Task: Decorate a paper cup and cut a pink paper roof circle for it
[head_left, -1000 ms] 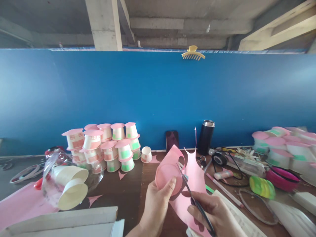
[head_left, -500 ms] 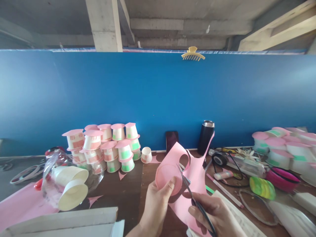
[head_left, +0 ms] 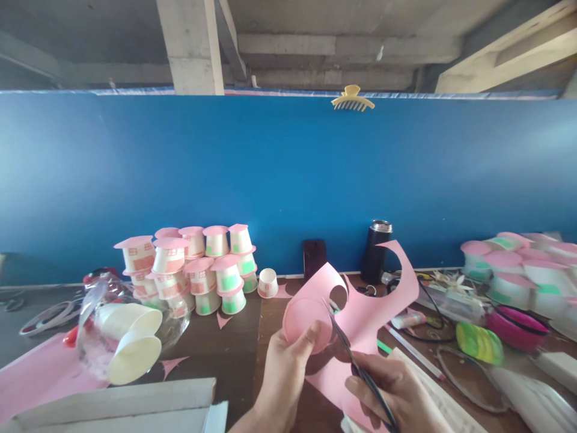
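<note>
My left hand [head_left: 286, 373] is closed on a sheet of pink paper [head_left: 374, 313], its thumb pressing on a round outlined part near the sheet's left side. Curved cut-outs run through the sheet, and a strip of it arches up at the right. In my right hand [head_left: 392, 391] are dark-handled scissors [head_left: 345, 343], their blades at the right edge of the round part. Another piece of pink paper [head_left: 338, 391] lies below the blades; whether it joins the sheet I cannot tell.
Paper cups with pink tops [head_left: 211, 270] stand stacked at left, and more cups [head_left: 518, 264] at right. One small cup [head_left: 267, 282] stands alone. A black bottle [head_left: 374, 252] and a phone [head_left: 314, 258] are by the blue partition [head_left: 279, 180]. Plastic-wrapped cups [head_left: 134, 355] lie at left.
The free right part of the pink paper has swung out to the right and spread into a wide arch. Both hands and the scissors have barely moved.
</note>
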### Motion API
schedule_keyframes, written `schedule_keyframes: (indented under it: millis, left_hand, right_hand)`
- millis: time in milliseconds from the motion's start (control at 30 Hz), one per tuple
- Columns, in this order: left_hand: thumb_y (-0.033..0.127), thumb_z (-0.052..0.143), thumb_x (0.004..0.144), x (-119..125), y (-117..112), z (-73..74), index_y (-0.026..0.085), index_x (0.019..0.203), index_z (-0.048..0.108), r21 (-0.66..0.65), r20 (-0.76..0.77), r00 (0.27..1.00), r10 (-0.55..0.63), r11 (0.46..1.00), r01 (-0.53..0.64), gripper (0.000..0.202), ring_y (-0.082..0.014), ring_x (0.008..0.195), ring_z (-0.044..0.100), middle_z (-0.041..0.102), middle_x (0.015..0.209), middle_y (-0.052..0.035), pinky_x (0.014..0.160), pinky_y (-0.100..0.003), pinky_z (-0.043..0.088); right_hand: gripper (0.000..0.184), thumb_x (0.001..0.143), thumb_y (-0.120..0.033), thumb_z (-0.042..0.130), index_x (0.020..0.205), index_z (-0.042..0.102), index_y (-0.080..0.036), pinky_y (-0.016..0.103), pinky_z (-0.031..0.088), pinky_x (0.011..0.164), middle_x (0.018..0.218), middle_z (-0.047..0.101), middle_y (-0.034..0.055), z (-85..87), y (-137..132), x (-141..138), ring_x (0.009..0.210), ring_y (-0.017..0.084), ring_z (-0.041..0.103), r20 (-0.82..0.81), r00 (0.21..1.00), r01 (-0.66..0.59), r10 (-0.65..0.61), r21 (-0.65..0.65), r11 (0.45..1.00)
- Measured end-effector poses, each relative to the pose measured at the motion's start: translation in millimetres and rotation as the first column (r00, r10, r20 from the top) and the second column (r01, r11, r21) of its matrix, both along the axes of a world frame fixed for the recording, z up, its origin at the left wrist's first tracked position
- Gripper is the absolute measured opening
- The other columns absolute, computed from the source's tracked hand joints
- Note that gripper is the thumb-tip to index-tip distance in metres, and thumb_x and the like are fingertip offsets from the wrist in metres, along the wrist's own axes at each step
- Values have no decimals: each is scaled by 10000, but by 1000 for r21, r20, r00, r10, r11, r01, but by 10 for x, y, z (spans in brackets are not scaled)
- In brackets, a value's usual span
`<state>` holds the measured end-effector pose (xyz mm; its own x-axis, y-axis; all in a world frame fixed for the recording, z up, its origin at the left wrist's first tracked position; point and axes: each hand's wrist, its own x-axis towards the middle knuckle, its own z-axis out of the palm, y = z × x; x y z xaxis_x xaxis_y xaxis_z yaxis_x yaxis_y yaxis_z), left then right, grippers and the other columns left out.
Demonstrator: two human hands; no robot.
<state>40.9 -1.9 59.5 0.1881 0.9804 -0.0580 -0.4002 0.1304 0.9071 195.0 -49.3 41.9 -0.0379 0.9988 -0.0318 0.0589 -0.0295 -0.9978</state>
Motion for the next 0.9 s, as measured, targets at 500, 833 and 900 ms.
schedule_keyframes:
  millis: [500,833,900]
  left_hand:
    - [405,747,699,13,-31,50,39,939,723,-6,60,998,14,1000,-14,438,-278,732,678,728,717,-138,678,-356,516]
    - [385,752,695,1,-47,47,40,944,719,-29,70,997,28,999,-26,426,-278,711,683,730,699,-137,648,-352,517]
    - [388,751,696,4,-48,46,43,953,718,-31,77,997,27,999,-25,432,-275,700,682,730,699,-134,645,-352,515]
  right_hand:
    - [565,692,-542,707,1027,723,-88,206,264,363,400,374,-84,-29,1,-16,366,59,318,12,999,33,-34,20,999]
    - [538,693,-465,719,1065,715,-76,198,264,353,387,376,-85,-47,-1,-27,350,55,321,9,997,72,-72,5,997]
    - [530,687,-466,719,1045,721,-75,198,256,356,385,375,-84,-23,-15,-47,354,53,313,6,997,81,-81,0,997]
